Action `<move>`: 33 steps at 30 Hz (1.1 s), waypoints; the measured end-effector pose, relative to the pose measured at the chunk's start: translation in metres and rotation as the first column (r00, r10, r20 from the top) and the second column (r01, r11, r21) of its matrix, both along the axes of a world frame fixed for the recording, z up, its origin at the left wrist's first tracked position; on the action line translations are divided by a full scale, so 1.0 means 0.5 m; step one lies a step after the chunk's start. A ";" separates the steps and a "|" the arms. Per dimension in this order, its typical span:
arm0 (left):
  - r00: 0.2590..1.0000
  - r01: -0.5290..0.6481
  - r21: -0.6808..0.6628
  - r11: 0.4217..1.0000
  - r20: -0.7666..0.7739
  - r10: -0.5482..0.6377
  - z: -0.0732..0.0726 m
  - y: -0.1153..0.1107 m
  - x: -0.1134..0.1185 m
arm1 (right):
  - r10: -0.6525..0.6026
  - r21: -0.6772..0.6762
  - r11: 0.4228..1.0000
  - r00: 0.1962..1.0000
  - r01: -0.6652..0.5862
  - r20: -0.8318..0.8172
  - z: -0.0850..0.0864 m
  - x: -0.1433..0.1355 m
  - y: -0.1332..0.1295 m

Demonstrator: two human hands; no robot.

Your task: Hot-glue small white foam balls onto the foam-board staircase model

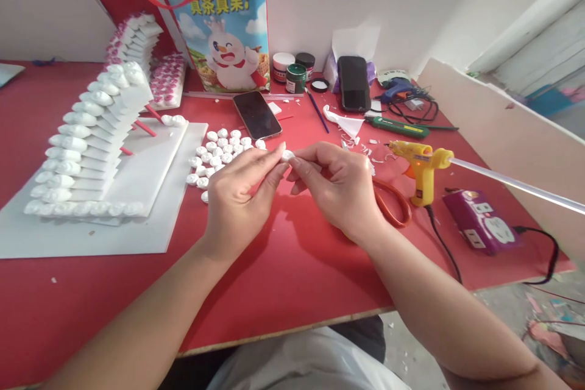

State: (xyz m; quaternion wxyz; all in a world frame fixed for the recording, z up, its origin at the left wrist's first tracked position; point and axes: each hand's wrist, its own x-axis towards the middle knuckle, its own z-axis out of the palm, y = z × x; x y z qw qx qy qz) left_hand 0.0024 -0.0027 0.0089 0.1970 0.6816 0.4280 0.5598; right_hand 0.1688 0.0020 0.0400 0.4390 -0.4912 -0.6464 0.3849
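Between the fingertips of both hands is a small white rolled rosette, partly covered by the fingers. My left hand pinches it from the left, thumb and fingers closed. From the right, my right hand grips it with thumb and index finger. Several similar white rosettes lie loose on the table just beyond my left hand. Farther left stands a white foam-board staircase model, its steps and base edge lined with rosettes and red sticks rising from the base.
On the red table, a yellow glue gun with a long glue stick and red-handled scissors lie right of my right hand. Behind are phones, paint jars, a green-handled cutter and a printed bag. A purple box sits far right.
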 end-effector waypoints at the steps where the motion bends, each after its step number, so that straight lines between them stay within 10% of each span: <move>1: 0.999 0.039 -0.041 0.998 0.029 -0.038 0.001 0.002 -0.004 | 0.020 0.005 1.000 1.000 -0.020 0.015 0.002 0.005 0.003; 6: 0.965 0.238 -0.314 0.919 0.188 -0.185 0.009 0.021 -0.025 | 0.123 -0.011 0.992 0.992 -0.123 0.026 0.009 0.018 0.014; 13: 0.988 0.152 -0.193 0.969 0.012 -0.153 0.009 0.019 -0.024 | 0.099 -0.194 0.973 0.982 -0.129 -0.159 0.005 0.013 0.023; 20: 0.994 0.109 -0.202 0.973 0.008 -0.110 0.010 0.023 -0.026 | 0.024 -0.576 0.716 0.839 -0.394 -0.543 0.010 0.028 0.049; 28: 0.995 0.098 -0.196 0.976 -0.002 -0.100 0.008 0.022 -0.027 | 0.105 -0.489 0.772 0.840 -0.406 -0.532 0.009 0.033 0.044; 33: 0.997 0.078 -0.236 0.969 0.020 -0.076 0.007 0.020 -0.028 | 0.139 -0.342 0.908 0.944 -0.243 -0.300 0.005 0.031 0.040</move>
